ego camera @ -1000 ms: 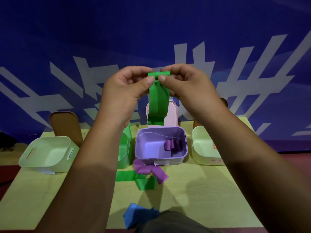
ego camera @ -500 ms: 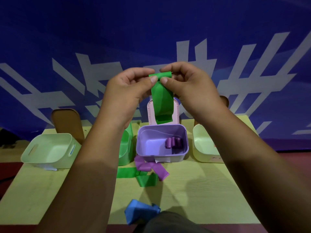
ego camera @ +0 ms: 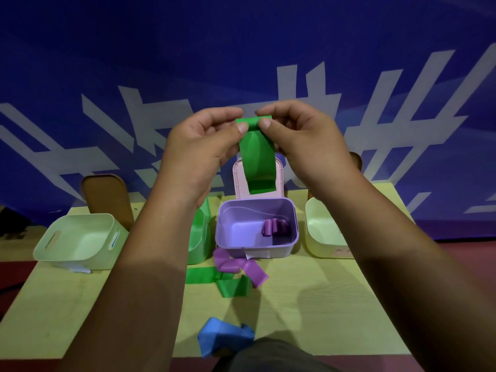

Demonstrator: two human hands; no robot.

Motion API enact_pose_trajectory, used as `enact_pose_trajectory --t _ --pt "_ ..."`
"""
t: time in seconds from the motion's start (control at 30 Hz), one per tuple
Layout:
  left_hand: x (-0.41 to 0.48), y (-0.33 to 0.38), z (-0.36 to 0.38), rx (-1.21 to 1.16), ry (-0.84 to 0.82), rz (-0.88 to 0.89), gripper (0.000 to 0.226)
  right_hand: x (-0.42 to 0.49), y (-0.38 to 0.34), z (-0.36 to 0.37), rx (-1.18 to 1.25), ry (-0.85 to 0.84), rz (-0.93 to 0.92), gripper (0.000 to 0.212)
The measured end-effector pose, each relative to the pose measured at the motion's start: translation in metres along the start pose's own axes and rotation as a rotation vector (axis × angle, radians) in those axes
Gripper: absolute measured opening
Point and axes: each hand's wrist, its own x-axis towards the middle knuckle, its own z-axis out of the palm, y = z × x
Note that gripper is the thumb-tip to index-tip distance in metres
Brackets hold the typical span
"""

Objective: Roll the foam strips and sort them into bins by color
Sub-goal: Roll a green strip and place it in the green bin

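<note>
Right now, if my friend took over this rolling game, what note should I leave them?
Hands: left hand and right hand both pinch the rolled top of a green strip; the rest hangs loose.
Done: purple rolls lie in the purple bin.
Left: finish this roll, put it in the green bin, then roll the loose green piece, purple piece and blue piece on the table.

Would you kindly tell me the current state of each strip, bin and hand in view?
Held green strip: top rolled, rest hanging unrolled.
Left hand: pinches the roll.
Right hand: pinches the roll.
Purple bin: open, holding purple rolls.
Loose green strip: unrolled, lying flat.
Loose purple strip: unrolled, lying loose.
Blue strip: unrolled, crumpled.
</note>
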Motion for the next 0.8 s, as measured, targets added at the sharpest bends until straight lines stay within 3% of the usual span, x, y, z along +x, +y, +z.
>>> enact_pose_trajectory --t 0.23,0.63,0.8 --pt "-0.0002 -0.0022 0.0028 0.046 0.032 0.014 0.019 -0.0036 0.0006 -0.003 -0.004 -0.007 -0.015 0.016" --pt "0.0 -0.0025 0.0061 0.072 0.013 0.029 0.033 0.003 0.0063 -0.0063 0.033 0.002 0.052 0.015" --pt "0.0004 -0.0024 0.0087 0.015 0.023 -0.011 0.026 0.0023 0.0042 -0.0058 0.028 -0.008 0.017 0.014"
